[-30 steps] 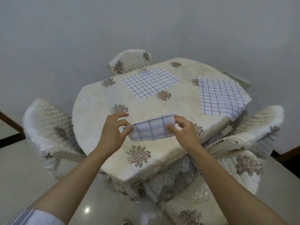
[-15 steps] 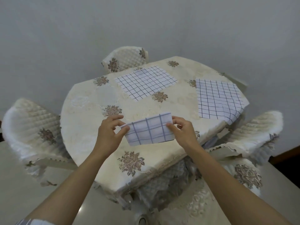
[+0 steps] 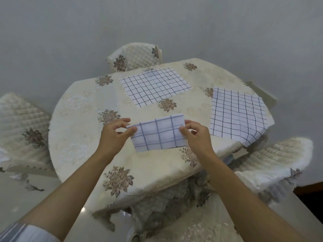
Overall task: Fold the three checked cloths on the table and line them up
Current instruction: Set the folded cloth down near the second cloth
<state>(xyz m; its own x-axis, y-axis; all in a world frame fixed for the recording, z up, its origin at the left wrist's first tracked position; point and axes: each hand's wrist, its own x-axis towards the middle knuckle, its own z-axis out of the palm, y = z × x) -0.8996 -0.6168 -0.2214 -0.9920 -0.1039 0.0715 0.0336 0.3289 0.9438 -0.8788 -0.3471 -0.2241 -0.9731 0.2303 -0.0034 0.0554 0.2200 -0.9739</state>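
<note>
One checked cloth, the folded cloth (image 3: 160,134), is pinched at its ends by my left hand (image 3: 114,135) and right hand (image 3: 196,137) above the desk (image 3: 78,123); far cloth (image 3: 154,86) and right cloth (image 3: 236,114), overhanging the edge, lie unfolded, I judge.

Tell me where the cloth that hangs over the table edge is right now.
In the head view, that unfolded checked cloth lies on the right side of the table, its near corner drooping over the rim, just right of the right hand.
</note>
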